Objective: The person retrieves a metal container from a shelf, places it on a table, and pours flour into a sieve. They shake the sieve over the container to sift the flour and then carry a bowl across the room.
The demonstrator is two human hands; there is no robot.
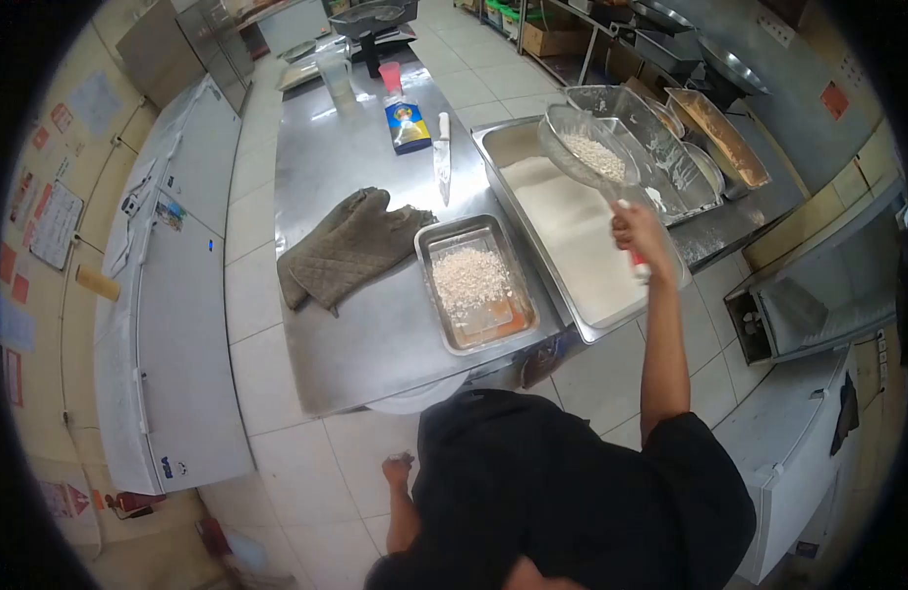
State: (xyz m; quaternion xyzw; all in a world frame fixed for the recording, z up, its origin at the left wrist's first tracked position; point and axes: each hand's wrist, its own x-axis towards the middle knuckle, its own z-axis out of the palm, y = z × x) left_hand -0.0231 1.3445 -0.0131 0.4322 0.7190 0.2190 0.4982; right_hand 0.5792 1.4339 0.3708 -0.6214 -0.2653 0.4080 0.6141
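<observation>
My right hand [639,236] is wrapped around the red-and-white handle of a large mesh strainer [560,133]. Pale chopped pieces [596,155] lie inside the strainer, which is held over the far right part of a deep metal pan [532,236] of white flour-like powder [582,236]. Low beside my body, away from the table, my left hand [399,470] has its fingers curled in; whether anything is in them is hidden. A smaller metal tray [432,295] on the table holds similar pale, coated pieces [470,280].
Oven mitts [351,246] lie left of the small tray. Farther back are a knife [442,162], a blue-and-yellow packet [407,126] and a clear jug [336,77]. Powder-smeared pans [670,167] stand at the right. A long white freezer [178,295] runs along the left wall.
</observation>
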